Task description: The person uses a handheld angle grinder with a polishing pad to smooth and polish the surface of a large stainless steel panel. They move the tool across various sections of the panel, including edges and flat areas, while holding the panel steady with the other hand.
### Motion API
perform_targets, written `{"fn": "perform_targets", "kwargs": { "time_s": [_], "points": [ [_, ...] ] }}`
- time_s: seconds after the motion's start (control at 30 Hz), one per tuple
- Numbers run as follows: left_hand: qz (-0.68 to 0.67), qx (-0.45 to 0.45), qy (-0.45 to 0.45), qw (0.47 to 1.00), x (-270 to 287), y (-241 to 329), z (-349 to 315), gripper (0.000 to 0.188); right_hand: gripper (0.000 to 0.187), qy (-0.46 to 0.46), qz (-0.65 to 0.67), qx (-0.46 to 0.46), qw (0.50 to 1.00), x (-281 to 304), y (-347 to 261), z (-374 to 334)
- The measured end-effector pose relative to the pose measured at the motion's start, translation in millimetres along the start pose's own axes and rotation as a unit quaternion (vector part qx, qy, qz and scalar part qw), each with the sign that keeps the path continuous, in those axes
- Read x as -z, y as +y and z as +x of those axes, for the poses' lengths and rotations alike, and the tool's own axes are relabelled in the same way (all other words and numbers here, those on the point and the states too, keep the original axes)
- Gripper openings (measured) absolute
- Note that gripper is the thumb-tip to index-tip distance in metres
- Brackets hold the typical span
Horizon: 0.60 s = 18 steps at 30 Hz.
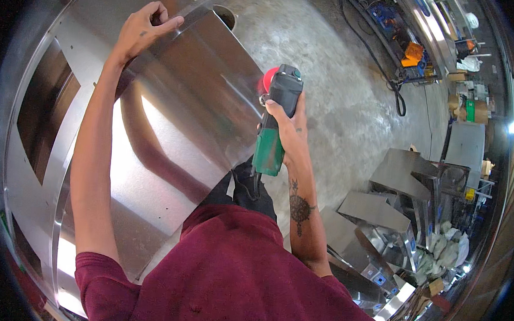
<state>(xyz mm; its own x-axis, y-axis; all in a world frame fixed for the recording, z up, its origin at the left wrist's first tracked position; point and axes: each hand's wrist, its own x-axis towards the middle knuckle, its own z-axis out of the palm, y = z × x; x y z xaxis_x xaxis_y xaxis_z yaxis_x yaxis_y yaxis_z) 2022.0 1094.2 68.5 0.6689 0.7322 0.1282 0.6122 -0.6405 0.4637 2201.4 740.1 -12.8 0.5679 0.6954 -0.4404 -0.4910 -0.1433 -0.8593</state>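
Observation:
My right hand [292,124] is wrapped round an angle grinder [285,92] with a green and black body. The grinder's red disc [269,80] is beside the right edge of a large shiny sheet-metal piece [178,115]; I cannot tell whether they touch. Farther up on the left, my left hand [147,30] is closed at a raised metal flange [189,14] along the far side of that piece, its fingers curled and thumb stretched along it. Part of those fingers is hidden.
A metal frame with a long cut-out [47,109] lies at the left. Several folded metal boxes [376,216] stand on the concrete floor [353,107] at the right, near crumpled plastic [444,246]. A black hose [371,41] runs along the far right, below an orange object [412,54].

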Motion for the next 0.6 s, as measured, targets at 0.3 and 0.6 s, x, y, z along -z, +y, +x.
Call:
{"fn": "perform_targets", "kwargs": {
  "time_s": [0.3,0.6],
  "points": [
    [0.004,-0.005,0.019,1.000,-9,-17,9,0.053,0.106,0.018,0.009,0.020,1.000,8,16,-2],
    [-0.002,-0.009,0.010,1.000,-12,-34,15,0.052,0.104,0.044,0.005,0.009,0.999,19,36,-5]
  ]
}}
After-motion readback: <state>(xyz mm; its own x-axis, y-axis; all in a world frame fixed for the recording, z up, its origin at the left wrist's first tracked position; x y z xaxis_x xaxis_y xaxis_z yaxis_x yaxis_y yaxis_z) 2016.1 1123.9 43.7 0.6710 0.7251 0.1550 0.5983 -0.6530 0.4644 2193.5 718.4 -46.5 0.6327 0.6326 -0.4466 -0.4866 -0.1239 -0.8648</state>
